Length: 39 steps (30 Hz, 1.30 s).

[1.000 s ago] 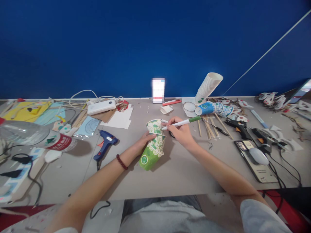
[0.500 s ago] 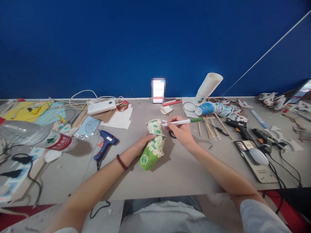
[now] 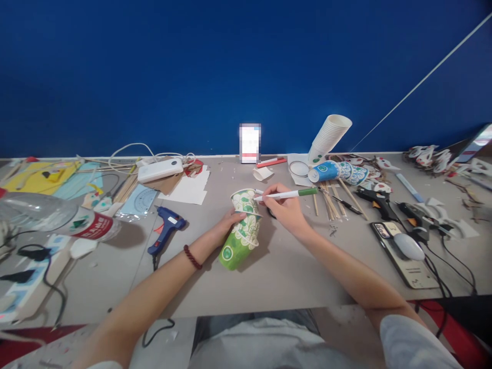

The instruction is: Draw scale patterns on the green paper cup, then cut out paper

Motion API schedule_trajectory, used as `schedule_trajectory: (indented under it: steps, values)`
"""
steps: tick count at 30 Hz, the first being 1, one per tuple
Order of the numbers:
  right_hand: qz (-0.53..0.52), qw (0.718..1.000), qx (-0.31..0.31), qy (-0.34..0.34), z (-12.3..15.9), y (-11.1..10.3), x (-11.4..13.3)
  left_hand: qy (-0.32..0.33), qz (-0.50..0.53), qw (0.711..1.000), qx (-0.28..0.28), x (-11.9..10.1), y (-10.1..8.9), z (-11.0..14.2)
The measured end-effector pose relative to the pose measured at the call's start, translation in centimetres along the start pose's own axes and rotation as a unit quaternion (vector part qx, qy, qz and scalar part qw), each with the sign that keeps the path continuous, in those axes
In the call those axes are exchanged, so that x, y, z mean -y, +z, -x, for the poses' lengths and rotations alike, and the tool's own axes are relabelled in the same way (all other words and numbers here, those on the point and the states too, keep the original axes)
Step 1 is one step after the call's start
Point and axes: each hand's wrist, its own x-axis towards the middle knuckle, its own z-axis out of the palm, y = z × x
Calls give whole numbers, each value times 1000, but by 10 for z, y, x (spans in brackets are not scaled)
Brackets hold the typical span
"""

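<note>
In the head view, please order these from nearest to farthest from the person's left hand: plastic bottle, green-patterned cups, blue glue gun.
1. Green-patterned cups: nearest, held by the left hand.
2. Blue glue gun: lying on the table to the hand's left.
3. Plastic bottle: farthest, lying on its side beyond the glue gun, at the far left.

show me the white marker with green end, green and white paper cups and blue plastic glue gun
White marker with green end point(image 3: 288, 195): head view, on its white barrel.
Green and white paper cups point(image 3: 249, 229): head view, on the patterned middle.
Blue plastic glue gun point(image 3: 165, 234): head view, on its handle.
</note>
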Motion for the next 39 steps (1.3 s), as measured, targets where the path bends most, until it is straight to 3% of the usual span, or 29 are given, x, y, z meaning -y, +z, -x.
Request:
schedule_trajectory:
  steps: [7, 17, 39]
  values:
    - [-45, 998, 29, 15, 1, 0, 6, -1, 1, 1000, -1, -1, 2, 1]
    - [-59, 998, -15, 8, -2, 1, 0, 6, 3, 1000, 9, -1, 1, 1]
    - [-26, 1000, -1, 6, 0, 1, 0, 10, -4, 1000, 7, 0, 0, 1]
